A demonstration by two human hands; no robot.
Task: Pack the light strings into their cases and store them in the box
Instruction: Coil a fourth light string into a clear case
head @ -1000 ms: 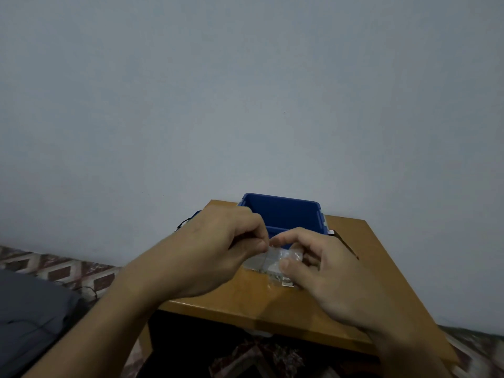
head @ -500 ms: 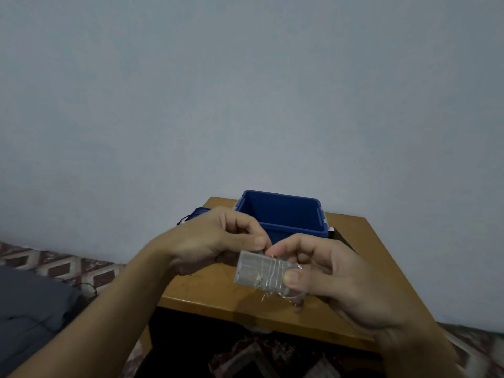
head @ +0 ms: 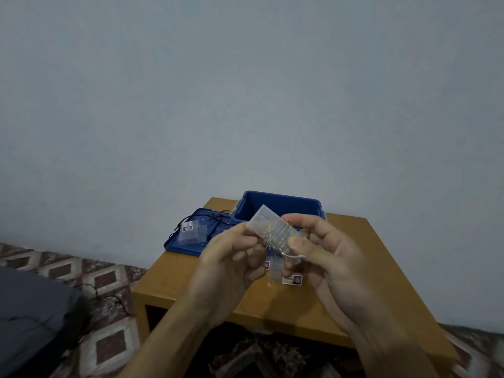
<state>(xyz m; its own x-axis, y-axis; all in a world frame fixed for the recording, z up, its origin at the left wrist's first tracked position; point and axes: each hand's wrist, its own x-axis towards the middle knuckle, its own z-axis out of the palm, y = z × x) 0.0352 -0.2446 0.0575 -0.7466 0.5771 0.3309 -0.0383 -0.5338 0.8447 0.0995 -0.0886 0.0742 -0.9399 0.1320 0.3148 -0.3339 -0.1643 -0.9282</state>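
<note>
Clear case [head: 268, 223], wire-wound: is raised off the tabletop [head: 354, 268] and tilted, its upper end now seen before the blue box [head: 281, 204]. Blue lid [head: 188, 245], earlier hidden behind the left hand [head: 231, 266], is uncovered.

Tiny, illegible print on case label [head: 292, 280]

Wooden table [head: 354, 268] against pale wall [head: 245, 91]; patterned floor [head: 81, 271], perhaps tiled.
</note>
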